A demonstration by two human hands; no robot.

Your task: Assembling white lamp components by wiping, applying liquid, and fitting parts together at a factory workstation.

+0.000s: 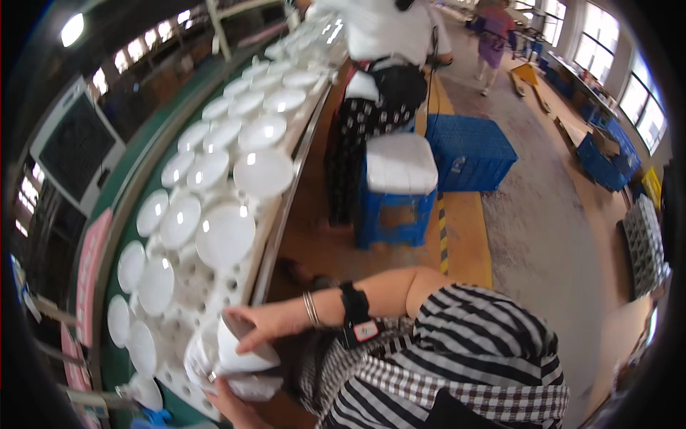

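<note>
My right hand (263, 325) is closed on a white cone-shaped lamp cover (246, 357), its thumb over the rim. Below it, my left hand (232, 406) comes up from the lower edge and grips a white bulb (200, 357) with a small metal tip. The two white pieces overlap, and the left fingers are partly hidden behind them. Both hands are at the near edge of a white holed tray (194, 282), where rows of round white bulbs (226, 236) stand domes up.
The green bench (121, 236) runs away to the upper left. Another person in a white top (389, 32) is beside it, near a blue stool (396, 214) with a white seat. Blue crates (471, 154) stand behind. At lower left, another bulb (146, 392) lies tilted.
</note>
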